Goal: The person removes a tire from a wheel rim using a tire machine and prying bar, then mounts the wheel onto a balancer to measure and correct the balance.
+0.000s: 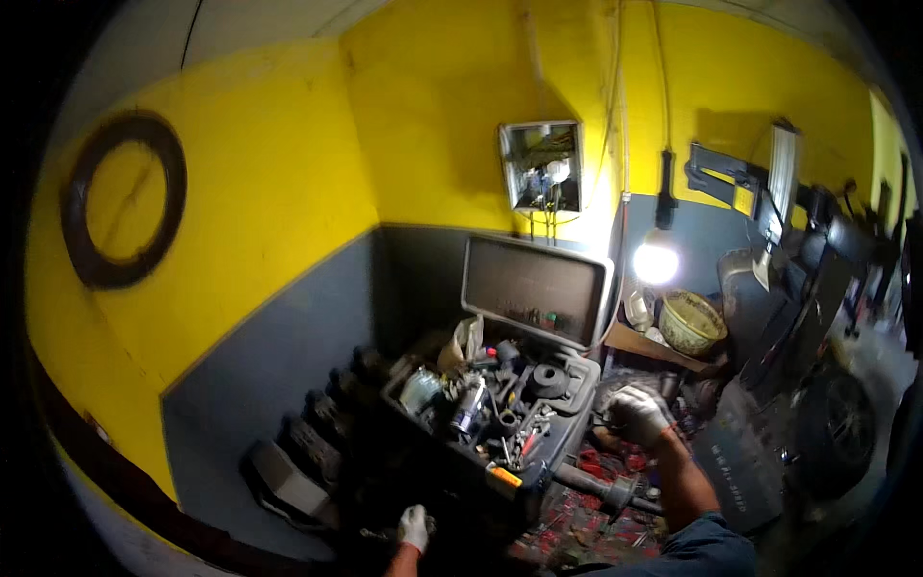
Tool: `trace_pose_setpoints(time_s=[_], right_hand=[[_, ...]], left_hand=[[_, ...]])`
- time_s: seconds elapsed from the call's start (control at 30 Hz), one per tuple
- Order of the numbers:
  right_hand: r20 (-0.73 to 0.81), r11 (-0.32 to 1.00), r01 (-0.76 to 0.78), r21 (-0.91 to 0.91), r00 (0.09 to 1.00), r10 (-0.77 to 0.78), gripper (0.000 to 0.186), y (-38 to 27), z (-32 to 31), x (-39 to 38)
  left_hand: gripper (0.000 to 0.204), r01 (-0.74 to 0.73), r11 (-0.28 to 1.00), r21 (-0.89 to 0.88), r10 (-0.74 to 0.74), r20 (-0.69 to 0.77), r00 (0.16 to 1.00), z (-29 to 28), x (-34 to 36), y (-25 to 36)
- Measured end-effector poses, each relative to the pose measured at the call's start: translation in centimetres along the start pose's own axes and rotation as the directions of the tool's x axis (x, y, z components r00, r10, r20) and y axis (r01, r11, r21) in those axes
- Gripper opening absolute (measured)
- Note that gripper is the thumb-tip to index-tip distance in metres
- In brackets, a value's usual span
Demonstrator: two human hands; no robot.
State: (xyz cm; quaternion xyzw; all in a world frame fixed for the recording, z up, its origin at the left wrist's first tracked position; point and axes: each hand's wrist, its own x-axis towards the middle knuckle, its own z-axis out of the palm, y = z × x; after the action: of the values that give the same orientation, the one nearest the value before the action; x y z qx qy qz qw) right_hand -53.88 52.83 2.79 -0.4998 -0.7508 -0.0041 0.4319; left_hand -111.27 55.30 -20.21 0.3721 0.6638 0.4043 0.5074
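**Gloved hands at cluttered tool tray**

Open black plastic tool tray (567, 380) is being worked over. Right hand (639, 415), grip curled at tray's edge; contents can't be told. Left hand (414, 528) is being rested low, grip unclear. Risk: loose tools knocked off.

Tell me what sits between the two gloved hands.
Between the left hand and the right hand, the head view shows the open toolbox, crammed with tools, sockets and an orange-handled piece.

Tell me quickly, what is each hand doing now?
Left hand: gloved, on the toolbox edge; grip unclear.
Right hand: gloved, curled beside the toolbox; contents unclear.
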Motion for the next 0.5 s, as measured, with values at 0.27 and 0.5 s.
trace_pose_setpoints(time_s=[0.27,0.5], right_hand=[[0.097,0.652,-0.592,-0.474,0.7,0.707,0.032,-5.0,27.8,-5.3],[0.107,0.729,-0.394,-0.56,0.838,0.535,0.015,-6.0,30.9,-4.6]], left_hand=[[0.057,-0.242,0.965,0.098,0.254,-0.152,0.955,1.8,20.4,8.6],[0.086,0.064,0.932,-0.357,-0.064,0.013,0.998,1.0,40.8,13.4]])
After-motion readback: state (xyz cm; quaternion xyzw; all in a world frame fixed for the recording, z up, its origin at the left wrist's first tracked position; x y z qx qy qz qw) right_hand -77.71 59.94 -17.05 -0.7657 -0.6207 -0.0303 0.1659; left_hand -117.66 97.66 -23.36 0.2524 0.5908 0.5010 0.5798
